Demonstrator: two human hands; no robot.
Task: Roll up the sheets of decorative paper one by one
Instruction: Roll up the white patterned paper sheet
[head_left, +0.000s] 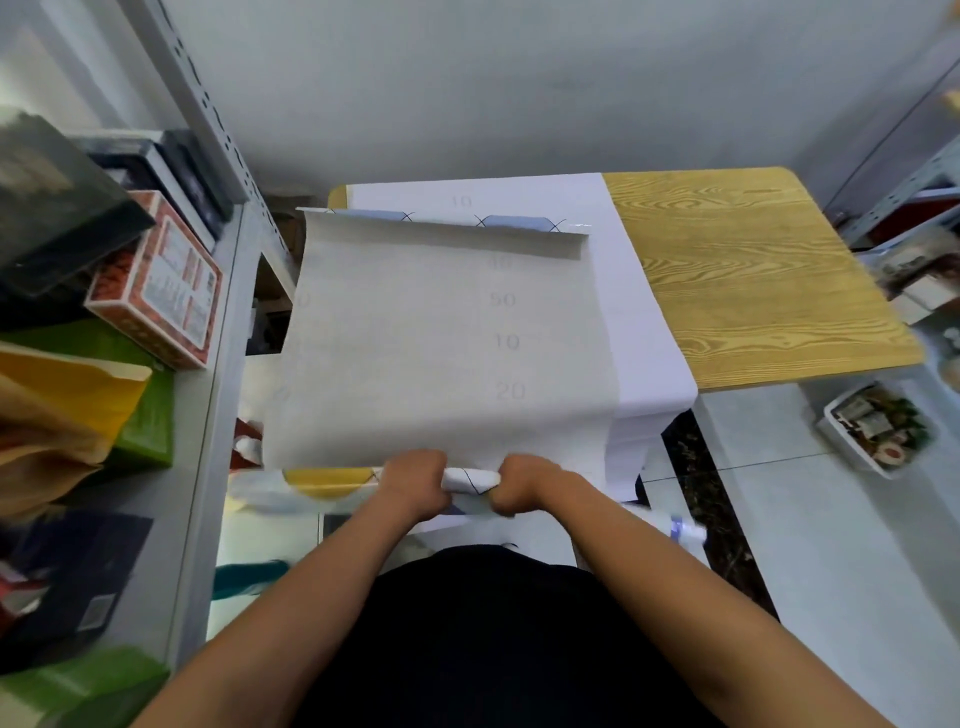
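Seen from above our own arms, both hands work the near end of a large sheet of decorative paper (415, 338), its pale backing side up and printed with faint grey numbers. Our left hand (413, 486) and right hand (524, 486) sit close together, knuckles up, fingers curled round the short rolled section (470, 480) of the sheet — a white tube crossed by thin dark lines, showing only in the gap between the two hands. Beyond our fingers the rest of the sheet stretches away over the wooden table (753, 275), a yellow-grained top with rounded corners; the far edge of the sheet curls upward, exposing a blue-and-white patterned face (514, 222). Under it lies a second white sheet (644, 322), spread flat and hanging over the near edge of the table just right of our right hand. Well to the left of our left hand, a grey metal shelf (218, 364) carries a red printed box (161, 280), a green bag (140, 410) and a yellow bag (67, 379). To the far right of our fingers, a white tray (831, 431) of small items rests on the pale tiled floor (831, 545).
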